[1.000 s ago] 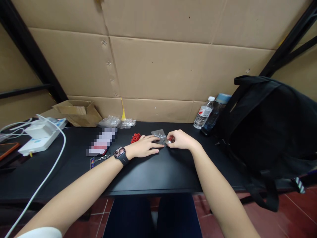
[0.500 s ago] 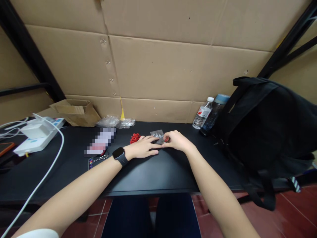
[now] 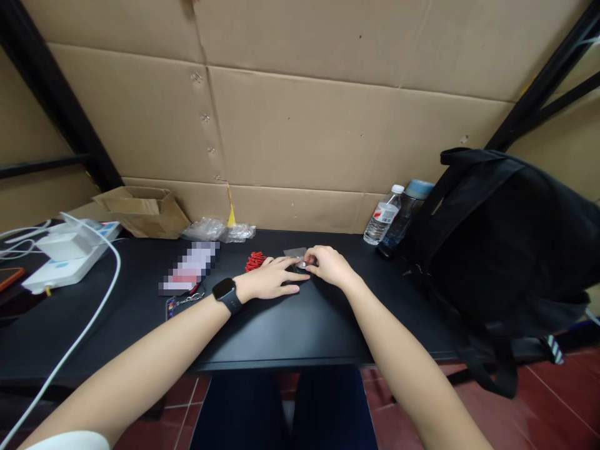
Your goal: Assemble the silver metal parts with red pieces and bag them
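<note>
Head view shows the black table (image 3: pixel 290 331) across the frame's lower middle. At centre, the left hand (image 3: pixel 272 278) lies flat, fingers apart; the right hand (image 3: pixel 329 265), beside it, reaches the clear plastic bag (image 3: pixel 294 252), thumb and fingertips pinching a small shiny piece (image 3: pixel 302 265). Firm left-hand pressure and a light pinch should likely control both.

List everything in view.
plastic bag: 1, clear, centre
red pieces: many, red, centre
packets: several, clear, back left
paper bag: 1, brown, back left
power strip: 1, white, left
blurred item: 1, pale, left
keychain: 1, multicoloured, left
bottles: 2, clear/blue, back right
backpack: 1, black, right
table: 1, black, centre
wall: 1, brown, behind
watch: 1, black, left wrist
left hand: 1, bare, at plastic bag
right hand: 1, bare, holding shiny item
legs: 2, navy, below
</note>
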`<state>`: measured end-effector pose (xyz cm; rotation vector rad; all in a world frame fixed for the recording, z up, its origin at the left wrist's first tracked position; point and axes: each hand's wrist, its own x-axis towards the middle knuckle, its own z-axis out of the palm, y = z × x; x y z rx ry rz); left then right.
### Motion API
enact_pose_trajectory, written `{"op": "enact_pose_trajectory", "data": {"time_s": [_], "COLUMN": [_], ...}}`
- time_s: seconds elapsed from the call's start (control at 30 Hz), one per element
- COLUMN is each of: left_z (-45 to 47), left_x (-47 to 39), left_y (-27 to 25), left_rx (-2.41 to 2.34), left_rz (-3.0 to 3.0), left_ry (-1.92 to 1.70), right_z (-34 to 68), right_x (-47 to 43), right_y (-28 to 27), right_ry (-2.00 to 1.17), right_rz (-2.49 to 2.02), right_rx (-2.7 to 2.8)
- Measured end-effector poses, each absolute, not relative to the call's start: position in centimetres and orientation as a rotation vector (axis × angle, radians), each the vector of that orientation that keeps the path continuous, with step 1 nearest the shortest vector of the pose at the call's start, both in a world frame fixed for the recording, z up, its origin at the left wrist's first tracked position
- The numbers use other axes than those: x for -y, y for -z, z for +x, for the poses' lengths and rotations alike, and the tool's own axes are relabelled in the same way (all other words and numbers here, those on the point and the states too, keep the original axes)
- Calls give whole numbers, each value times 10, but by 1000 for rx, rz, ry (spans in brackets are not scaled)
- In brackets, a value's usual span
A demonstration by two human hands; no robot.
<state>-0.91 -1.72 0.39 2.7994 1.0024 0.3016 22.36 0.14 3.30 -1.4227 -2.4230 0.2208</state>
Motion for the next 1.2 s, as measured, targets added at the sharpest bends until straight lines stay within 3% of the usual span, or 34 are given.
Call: {"op": "enact_pose_trajectory", "data": {"time_s": [0.53,0.63,0.8,1.2], "left_z": [-8,-11,-19,-2], "left_x": [20,20,16,13], "left_y": [-8,-12,-23,-13], "left_rx": [-1056,-1034,-1009,-1329], "left_rz": [2767,2788,2770,2744], "left_ry": [-255,-307,-565,-777], "right_z": [204,208,232,242], "right_x": [-9,-10,-16,-26], "right_y": [-27,-29,-35,-26], "right_ry": [196,99,-239,-400], "right_rz": [-1643,-1590,-1131,-1008], "right_rx": [2311,2330,2403,2395]}}
